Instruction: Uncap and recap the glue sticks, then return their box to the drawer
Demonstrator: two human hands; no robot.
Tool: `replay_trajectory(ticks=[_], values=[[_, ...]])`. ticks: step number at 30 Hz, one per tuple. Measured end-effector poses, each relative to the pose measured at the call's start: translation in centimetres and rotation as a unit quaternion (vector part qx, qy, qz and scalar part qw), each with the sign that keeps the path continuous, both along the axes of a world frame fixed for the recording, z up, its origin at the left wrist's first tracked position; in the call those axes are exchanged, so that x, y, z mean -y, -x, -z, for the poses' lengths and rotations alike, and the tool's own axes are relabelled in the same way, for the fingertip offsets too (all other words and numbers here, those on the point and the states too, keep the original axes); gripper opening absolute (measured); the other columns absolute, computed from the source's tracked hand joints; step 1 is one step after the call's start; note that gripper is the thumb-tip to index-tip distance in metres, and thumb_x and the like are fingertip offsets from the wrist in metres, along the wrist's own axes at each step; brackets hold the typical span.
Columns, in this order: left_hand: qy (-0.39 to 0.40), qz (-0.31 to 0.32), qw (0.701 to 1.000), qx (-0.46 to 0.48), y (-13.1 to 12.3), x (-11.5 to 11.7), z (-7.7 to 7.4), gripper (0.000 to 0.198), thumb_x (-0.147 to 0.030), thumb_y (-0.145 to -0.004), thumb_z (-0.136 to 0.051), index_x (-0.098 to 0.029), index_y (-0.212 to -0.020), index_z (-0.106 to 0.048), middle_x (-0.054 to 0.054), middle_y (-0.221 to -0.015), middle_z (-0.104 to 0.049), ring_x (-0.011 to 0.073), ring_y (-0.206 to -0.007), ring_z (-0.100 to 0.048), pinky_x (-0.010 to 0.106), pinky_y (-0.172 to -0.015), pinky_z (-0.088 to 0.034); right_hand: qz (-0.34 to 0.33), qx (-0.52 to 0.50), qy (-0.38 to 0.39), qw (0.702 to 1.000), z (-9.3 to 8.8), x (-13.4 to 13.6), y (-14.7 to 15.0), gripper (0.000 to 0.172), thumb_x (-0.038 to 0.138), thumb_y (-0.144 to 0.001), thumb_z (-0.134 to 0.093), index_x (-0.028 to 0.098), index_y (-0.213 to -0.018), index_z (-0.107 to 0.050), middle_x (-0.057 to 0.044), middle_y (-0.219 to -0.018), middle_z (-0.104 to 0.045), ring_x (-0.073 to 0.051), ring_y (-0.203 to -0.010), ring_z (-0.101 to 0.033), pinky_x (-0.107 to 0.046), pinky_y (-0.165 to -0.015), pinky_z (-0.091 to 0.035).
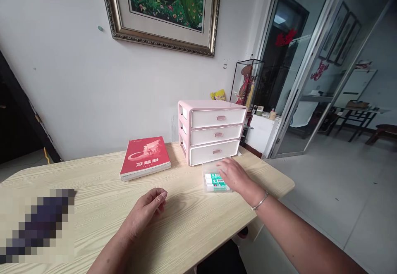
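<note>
My right hand (234,175) reaches over the right side of a clear plastic box (206,190), fingers bent but apart, with the fingertips at its far part. Its thumb is mostly hidden, and I cannot tell how firmly it touches the box. White tubes with green labels, which look like glue sticks (214,181), lie side by side in the box. Left of the box, my left hand (150,203) rests at the table with curled fingers and the thumb against them; nothing shows in it. Just behind the box stands a pink and white three-drawer organizer (216,135), its drawers closed.
A red-covered book (145,156) lies on the wooden table (186,228), left of the organizer. A blurred-out dark object (43,226) is at the table's left. Behind the organizer are a yellow packet (218,95) and a glass display case (246,82). The table's right edge borders the floor.
</note>
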State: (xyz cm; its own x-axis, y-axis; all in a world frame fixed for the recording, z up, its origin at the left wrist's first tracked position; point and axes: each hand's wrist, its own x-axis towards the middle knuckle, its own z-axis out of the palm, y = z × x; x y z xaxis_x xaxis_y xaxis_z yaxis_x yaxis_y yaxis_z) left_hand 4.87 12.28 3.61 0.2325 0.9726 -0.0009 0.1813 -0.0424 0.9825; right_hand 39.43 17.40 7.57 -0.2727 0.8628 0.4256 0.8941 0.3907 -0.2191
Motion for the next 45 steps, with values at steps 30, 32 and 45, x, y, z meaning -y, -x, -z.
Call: replay_trajectory(ticks=[30,32,45], values=[[-0.364,0.061,0.851,-0.374,-1.6,6.1,1.5,0.057,-0.043,-0.091,-0.061,-0.03,-0.144,-0.047,0.008,-0.152,-0.044,0.0298,-0.142,-0.039,0.046,-0.113,-0.042,-0.289,0.004,-0.003,0.957,3.5,8.9,4.3,0.049,0.017,-0.092,-0.055,0.019,-0.141,-0.051,-0.012,-0.147,-0.048,-0.028,-0.14,-0.039,-0.049,-0.117,-0.035],[-0.381,0.057,0.835,-0.393,-1.7,5.9,1.7,0.05,-0.039,-0.093,-0.058,-0.028,-0.142,-0.051,0.009,-0.152,-0.046,0.029,-0.142,-0.039,0.046,-0.112,-0.044,-0.296,0.006,0.003,0.955,4.1,9.0,4.0,0.047,0.02,-0.097,-0.052,0.02,-0.144,-0.048,-0.011,-0.149,-0.046,-0.027,-0.142,-0.035,-0.049,-0.117,-0.035],[-0.498,0.026,0.782,-0.374,-2.0,4.2,2.6,0.031,-0.032,-0.093,-0.06,-0.022,-0.121,-0.068,0.013,-0.128,-0.067,0.029,-0.127,-0.058,0.044,-0.1,-0.056,-0.292,-0.097,-0.029,0.951,7.0,7.7,4.2,0.041,0.018,-0.098,-0.054,0.024,-0.139,-0.056,-0.008,-0.144,-0.053,-0.024,-0.139,-0.041,-0.047,-0.114,-0.042]])
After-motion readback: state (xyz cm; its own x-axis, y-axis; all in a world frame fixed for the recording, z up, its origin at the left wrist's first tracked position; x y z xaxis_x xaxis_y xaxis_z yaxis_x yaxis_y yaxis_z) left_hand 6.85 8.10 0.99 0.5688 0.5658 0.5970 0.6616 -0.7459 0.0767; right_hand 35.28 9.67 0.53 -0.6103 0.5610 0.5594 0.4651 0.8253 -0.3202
